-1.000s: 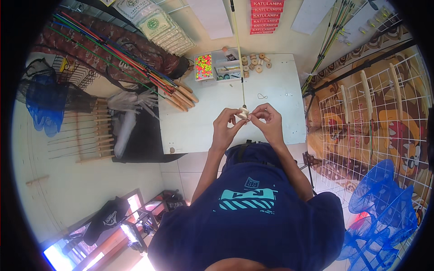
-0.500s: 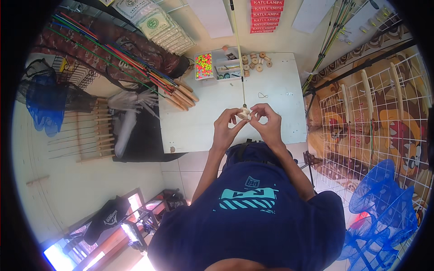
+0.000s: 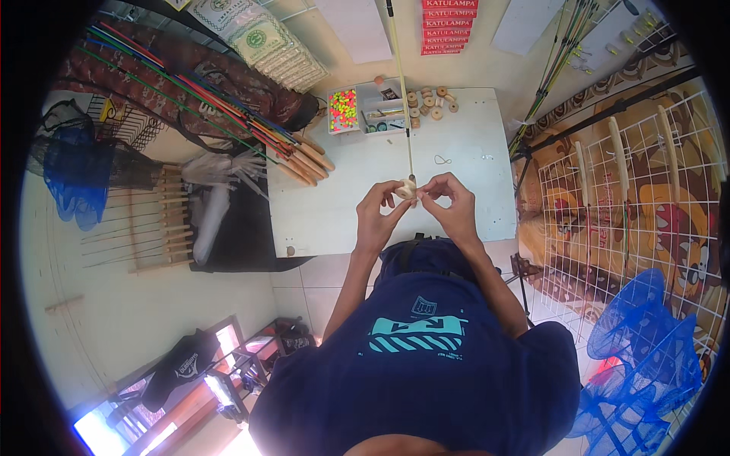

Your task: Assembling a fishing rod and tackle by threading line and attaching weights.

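Note:
My left hand (image 3: 378,210) and my right hand (image 3: 450,201) meet above the near edge of a white table (image 3: 342,197). Together they pinch a small pale wooden spool (image 3: 406,190) at the lower end of a thin yellowish rod (image 3: 400,91) that runs away from me across the table. The left fingers grip the spool from the left side. On the other side the right fingertips close on it and on something thin that I cannot make out.
Several wooden spools (image 3: 428,102) and a compartment box of bright beads (image 3: 344,109) lie at the table's far end. Fishing rods with wooden handles (image 3: 296,156) lean left. A wire grid rack (image 3: 646,190) and blue nets (image 3: 646,357) stand right.
Both hands stay at the same spot over the table; only the fingers shift slightly around the spool.

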`<state>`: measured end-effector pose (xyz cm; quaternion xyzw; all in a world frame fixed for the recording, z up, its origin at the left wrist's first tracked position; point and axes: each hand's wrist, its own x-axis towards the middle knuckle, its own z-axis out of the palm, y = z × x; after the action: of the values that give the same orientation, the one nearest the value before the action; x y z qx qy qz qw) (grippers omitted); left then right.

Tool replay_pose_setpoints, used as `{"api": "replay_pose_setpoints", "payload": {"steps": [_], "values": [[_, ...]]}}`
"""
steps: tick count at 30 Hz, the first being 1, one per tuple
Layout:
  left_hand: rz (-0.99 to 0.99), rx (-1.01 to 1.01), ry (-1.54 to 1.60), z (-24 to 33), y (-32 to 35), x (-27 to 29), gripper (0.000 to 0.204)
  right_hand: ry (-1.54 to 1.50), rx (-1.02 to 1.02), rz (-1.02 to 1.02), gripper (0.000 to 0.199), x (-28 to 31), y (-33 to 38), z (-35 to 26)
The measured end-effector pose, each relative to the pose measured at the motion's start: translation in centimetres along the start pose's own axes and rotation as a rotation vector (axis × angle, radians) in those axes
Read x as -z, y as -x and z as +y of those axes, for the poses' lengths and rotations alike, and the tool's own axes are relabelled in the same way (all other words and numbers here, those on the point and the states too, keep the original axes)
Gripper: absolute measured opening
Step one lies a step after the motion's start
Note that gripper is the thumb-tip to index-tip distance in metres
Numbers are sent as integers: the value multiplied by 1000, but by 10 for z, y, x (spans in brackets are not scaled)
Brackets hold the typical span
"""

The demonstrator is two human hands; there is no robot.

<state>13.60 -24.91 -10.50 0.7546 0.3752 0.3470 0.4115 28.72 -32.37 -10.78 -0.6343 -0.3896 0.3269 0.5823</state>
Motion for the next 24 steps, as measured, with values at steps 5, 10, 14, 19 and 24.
{"api": "replay_pose_setpoints", "payload": {"steps": [5, 10, 14, 19, 24], "values": [[-27, -22, -67, 2, -1, 1, 34, 2, 18, -8, 18, 0, 1, -5], [-46, -54, -100, 4, -1, 2, 33, 75, 49, 26, 16, -3, 2, -7], [-54, -60, -130, 4, -1, 2, 33, 70, 39, 17, 17, -3, 2, -4], [-68, -57, -122, 7, 0, 3, 32, 94, 56, 6, 15, -2, 2, -4], [-48, -81, -94, 6, 1, 1, 34, 67, 62, 11, 15, -2, 3, 1]]}}
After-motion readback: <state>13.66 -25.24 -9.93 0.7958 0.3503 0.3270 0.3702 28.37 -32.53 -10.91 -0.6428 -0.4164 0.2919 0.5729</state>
